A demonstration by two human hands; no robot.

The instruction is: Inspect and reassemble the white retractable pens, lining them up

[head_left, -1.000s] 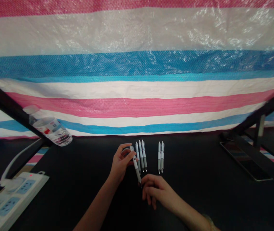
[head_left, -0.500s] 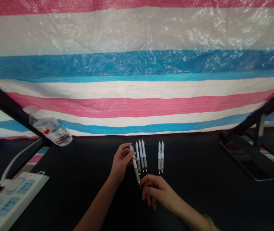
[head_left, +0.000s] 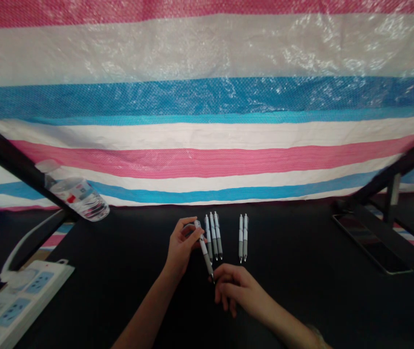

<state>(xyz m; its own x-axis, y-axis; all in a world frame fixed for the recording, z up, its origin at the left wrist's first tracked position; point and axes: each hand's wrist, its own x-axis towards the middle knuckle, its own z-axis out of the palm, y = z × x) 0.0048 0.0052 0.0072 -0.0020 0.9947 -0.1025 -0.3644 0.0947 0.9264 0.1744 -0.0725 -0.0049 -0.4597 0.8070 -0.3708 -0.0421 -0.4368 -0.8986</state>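
Note:
My left hand (head_left: 181, 246) pinches the upper part of a white and grey click pen (head_left: 205, 255) between thumb and fingers. The pen slants down to the right, its tip pointing toward me. At that tip is my right hand (head_left: 233, 286), fingers loosely bent and a little apart, holding nothing; the index finger is at or very near the tip, and contact is hard to tell. Just right of the held pen lie three matching pens (head_left: 214, 236) side by side. Two more pens (head_left: 243, 237) lie together farther right, tips toward me.
The black table (head_left: 294, 242) carries a phone (head_left: 370, 242) at the right and a white power strip (head_left: 25, 303) at the front left. A clear plastic bottle (head_left: 79, 196) leans at the back left by a black frame bar (head_left: 14, 167). Behind hangs a striped sheet (head_left: 207, 135).
The upper end of the held pen has shifted slightly left, so it slants a bit more, with its tip nearer my right index finger. The other pens have stayed put.

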